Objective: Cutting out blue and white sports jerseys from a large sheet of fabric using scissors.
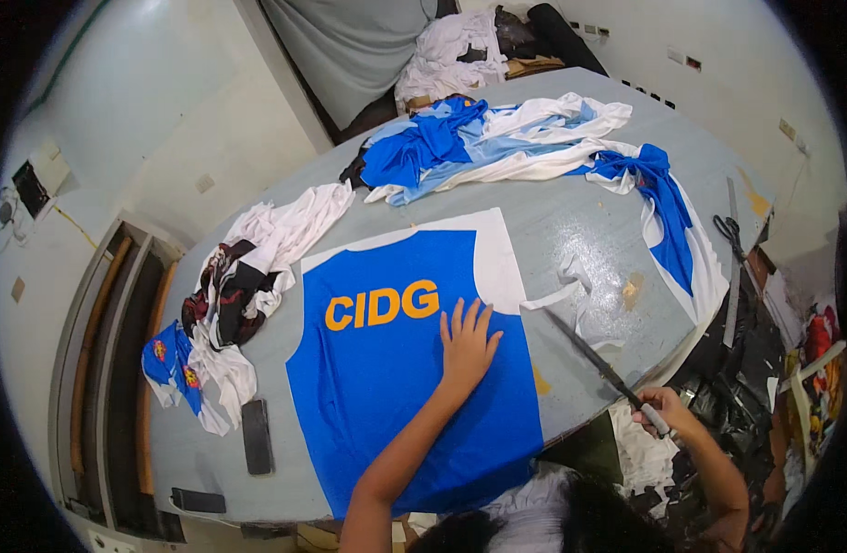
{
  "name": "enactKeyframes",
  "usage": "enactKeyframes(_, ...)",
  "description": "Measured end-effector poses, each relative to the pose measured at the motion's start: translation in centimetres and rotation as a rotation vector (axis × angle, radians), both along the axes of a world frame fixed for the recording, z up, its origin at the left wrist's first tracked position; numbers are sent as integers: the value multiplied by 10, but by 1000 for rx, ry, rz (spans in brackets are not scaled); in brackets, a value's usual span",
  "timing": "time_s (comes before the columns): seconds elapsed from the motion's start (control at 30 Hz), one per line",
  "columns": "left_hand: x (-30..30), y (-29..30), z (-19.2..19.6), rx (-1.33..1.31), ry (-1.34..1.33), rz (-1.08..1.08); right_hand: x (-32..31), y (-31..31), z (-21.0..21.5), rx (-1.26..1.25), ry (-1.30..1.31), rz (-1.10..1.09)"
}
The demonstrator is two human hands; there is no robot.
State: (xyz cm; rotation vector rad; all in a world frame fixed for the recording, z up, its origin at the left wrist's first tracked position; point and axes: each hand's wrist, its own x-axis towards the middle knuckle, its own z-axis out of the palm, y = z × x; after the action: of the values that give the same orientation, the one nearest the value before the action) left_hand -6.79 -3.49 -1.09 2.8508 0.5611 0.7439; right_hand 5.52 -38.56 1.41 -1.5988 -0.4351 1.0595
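Observation:
A blue fabric shirt panel [400, 396] with orange lettering and white margins lies flat on the grey table [285, 369] in front of me. My left hand [468, 346] rests on its upper right part, palm down, fingers spread. At the table's near right edge, my right hand [661, 412] is closed around the grey handle of a long, thin, dark tool [597, 359]; its exact kind is unclear. The tool slants up and left, its tip beside a white fabric strip [551, 297] right of the panel.
White and dark patterned fabric [285, 221] is heaped at left. Blue and white cloth pieces [423, 152] lie along the far side, with another blue piece [672, 244] at right. Black scissors [732, 237] lie near the right edge. Two dark blocks [257, 435] sit at near left.

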Motion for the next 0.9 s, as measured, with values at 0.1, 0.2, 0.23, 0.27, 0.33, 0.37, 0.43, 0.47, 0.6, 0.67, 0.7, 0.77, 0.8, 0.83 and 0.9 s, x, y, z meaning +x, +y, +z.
enactKeyframes(0.1,-8,4,-7,-36,76,-10,4,-3,22,-198,131,221)
enactKeyframes(0.2,-8,6,0,-149,208,31,23,4,35,-322,86,397)
enactKeyframes(0.23,-10,8,4,-152,216,16,33,10,39,-317,119,439)
enactKeyframes(0.27,-13,12,11,-218,294,18,43,15,41,-312,148,478)
enactKeyframes(0.33,-16,20,18,-288,380,21,61,29,39,-379,76,614)
enactKeyframes(0.37,-17,23,20,-306,411,11,61,36,51,-442,-29,723)
enactKeyframes(0.43,-18,29,25,-340,458,17,53,67,80,-584,-232,942)
enactKeyframes(0.47,-14,28,25,-337,459,23,55,68,77,-579,-234,946)
enactKeyframes(0.6,-4,25,7,-361,303,16,67,77,81,-611,-306,960)
enactKeyframes(0.67,-5,22,1,-336,226,1,78,85,68,-633,-221,1036)
enactKeyframes(0.7,-5,21,1,-337,228,-3,81,86,66,-587,-199,1030)
enactKeyframes(0.77,-8,24,6,-296,321,-2,84,91,68,-606,-210,1038)
enactKeyframes(0.8,-9,25,6,-292,322,2,85,94,68,-630,-221,1044)
enactKeyframes(0.83,-10,25,5,-291,323,-7,87,94,70,-570,-202,1062)
enactKeyframes(0.9,-11,28,3,-284,315,-16,104,90,64,-625,-189,1104)
